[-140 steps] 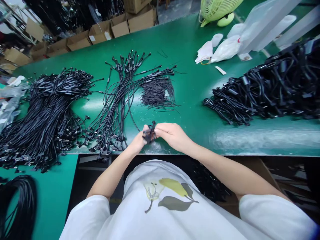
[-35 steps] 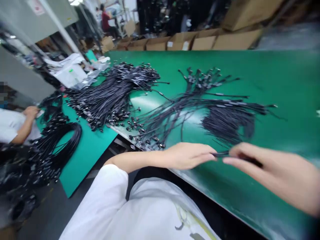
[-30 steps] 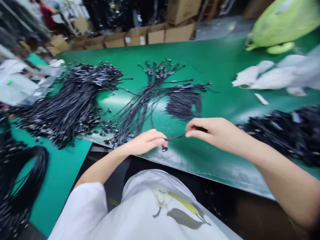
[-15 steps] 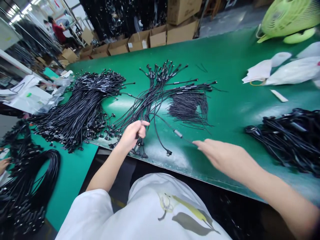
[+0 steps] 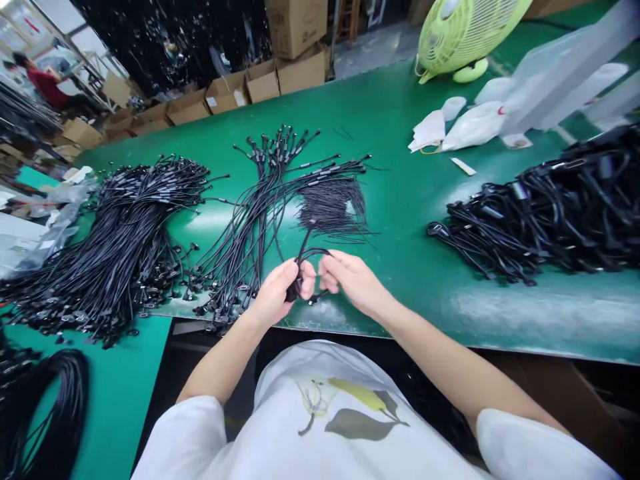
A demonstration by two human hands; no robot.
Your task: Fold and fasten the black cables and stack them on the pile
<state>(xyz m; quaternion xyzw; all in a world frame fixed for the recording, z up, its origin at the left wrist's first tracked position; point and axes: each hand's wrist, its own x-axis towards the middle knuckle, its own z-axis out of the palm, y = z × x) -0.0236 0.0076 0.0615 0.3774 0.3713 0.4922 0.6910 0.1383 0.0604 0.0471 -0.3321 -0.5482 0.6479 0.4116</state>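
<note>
A black cable (image 5: 309,255) with a moulded connector hangs between my two hands at the front edge of the green work mat (image 5: 400,113). My left hand (image 5: 276,293) closes on a dark gathered part of the cable (image 5: 294,290). My right hand (image 5: 353,282) pinches a curved loop of the same cable with its fingertips. Just behind my hands lies a fanned bundle of similar black cables (image 5: 250,207), with a tuft of thin black wires (image 5: 330,207) beside it.
A large heap of black cables (image 5: 120,240) lies to the left, and another (image 5: 540,213) lies to the right. White plastic bags (image 5: 475,125) and a green fan (image 5: 465,37) stand at the far right. Cardboard boxes (image 5: 225,93) line the back. A person (image 5: 47,83) stands far off.
My right hand has come back from the right, and both hands now meet on the cable. The view has swung back to face the table squarely.
</note>
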